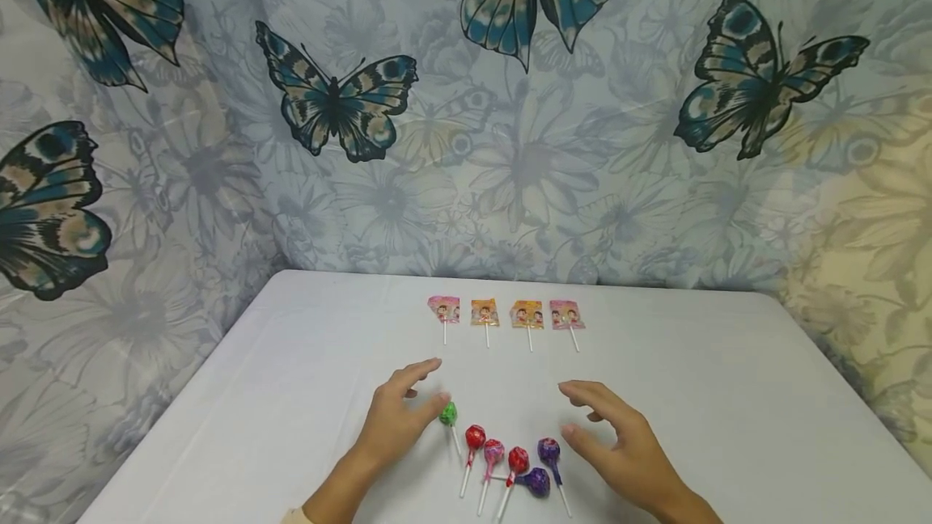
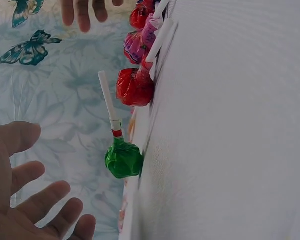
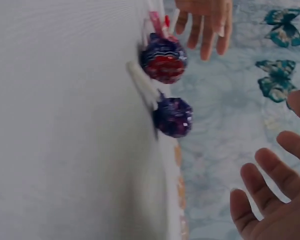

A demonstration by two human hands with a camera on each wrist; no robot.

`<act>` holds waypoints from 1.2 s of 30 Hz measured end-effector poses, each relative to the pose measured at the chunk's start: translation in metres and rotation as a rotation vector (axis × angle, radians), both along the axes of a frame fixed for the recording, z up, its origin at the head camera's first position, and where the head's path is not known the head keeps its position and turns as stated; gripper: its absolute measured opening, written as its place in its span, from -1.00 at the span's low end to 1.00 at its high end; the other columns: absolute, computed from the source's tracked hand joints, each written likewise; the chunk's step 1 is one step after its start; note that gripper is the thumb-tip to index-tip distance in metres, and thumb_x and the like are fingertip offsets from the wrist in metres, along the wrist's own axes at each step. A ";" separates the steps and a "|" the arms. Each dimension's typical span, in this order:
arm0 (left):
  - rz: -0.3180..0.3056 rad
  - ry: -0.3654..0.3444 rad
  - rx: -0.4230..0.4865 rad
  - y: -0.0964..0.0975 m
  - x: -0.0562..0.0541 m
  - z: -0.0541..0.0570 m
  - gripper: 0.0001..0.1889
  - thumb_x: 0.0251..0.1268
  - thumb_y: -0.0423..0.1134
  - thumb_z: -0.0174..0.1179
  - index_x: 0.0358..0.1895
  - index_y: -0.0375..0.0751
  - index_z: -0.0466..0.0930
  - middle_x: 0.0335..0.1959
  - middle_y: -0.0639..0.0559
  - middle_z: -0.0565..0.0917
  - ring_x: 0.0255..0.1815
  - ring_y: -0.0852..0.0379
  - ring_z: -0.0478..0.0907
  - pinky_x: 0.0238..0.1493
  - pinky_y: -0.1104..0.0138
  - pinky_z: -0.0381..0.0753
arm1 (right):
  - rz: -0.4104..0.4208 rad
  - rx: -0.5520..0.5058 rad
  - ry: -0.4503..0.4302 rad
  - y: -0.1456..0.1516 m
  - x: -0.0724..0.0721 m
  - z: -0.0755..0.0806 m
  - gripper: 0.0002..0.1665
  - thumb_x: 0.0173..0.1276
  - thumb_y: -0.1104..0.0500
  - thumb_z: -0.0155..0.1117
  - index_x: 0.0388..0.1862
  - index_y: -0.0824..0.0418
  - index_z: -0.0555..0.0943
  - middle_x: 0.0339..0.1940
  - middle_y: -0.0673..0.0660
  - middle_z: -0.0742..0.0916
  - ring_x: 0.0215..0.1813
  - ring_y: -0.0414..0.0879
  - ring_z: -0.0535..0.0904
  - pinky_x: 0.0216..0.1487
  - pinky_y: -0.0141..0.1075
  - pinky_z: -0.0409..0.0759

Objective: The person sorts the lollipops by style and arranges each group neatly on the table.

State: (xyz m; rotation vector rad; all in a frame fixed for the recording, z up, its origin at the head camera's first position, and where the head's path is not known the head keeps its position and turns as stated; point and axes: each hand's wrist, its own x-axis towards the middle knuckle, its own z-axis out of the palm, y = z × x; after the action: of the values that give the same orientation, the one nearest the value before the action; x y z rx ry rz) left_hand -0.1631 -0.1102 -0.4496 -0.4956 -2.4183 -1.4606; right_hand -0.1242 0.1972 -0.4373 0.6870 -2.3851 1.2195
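My left hand (image 1: pixel 396 413) hovers beside a green lollipop (image 1: pixel 447 413), its fingers spread and holding nothing. In the left wrist view a gap shows between those fingers and the green wrapper. Right of it on the table lie a red lollipop (image 1: pixel 475 437), a pink lollipop (image 1: pixel 493 450) and another red lollipop (image 1: pixel 518 460). A purple lollipop (image 1: pixel 537 482) lies sideways, its stick passing behind the second red one's. My right hand (image 1: pixel 619 447), fingers loosely bent and holding nothing, is just right of another purple lollipop (image 1: pixel 549 451).
Toward the back of the white table (image 1: pixel 328 346), several lollipops in flat pink and orange packets (image 1: pixel 527 314) form a row, sticks toward me. A butterfly-patterned cloth (image 1: pixel 524 168) hangs behind the table and along the left side.
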 end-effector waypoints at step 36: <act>-0.020 -0.121 -0.124 -0.001 -0.004 -0.030 -0.58 0.12 -0.12 0.40 0.05 -0.20 0.66 -0.02 0.09 0.64 0.08 0.05 0.47 0.16 0.08 0.40 | 0.051 0.285 -0.344 -0.003 -0.005 -0.025 -0.61 0.29 -0.11 0.34 0.06 -0.05 0.69 -0.05 -0.32 0.64 0.03 -0.20 0.46 0.05 -0.15 0.52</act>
State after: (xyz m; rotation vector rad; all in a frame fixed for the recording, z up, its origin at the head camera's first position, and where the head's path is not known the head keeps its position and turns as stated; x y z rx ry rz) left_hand -0.1670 -0.1112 -0.4792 -0.4726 -2.6175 -1.3919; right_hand -0.1293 0.1939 -0.4627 0.6684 -2.8816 1.1018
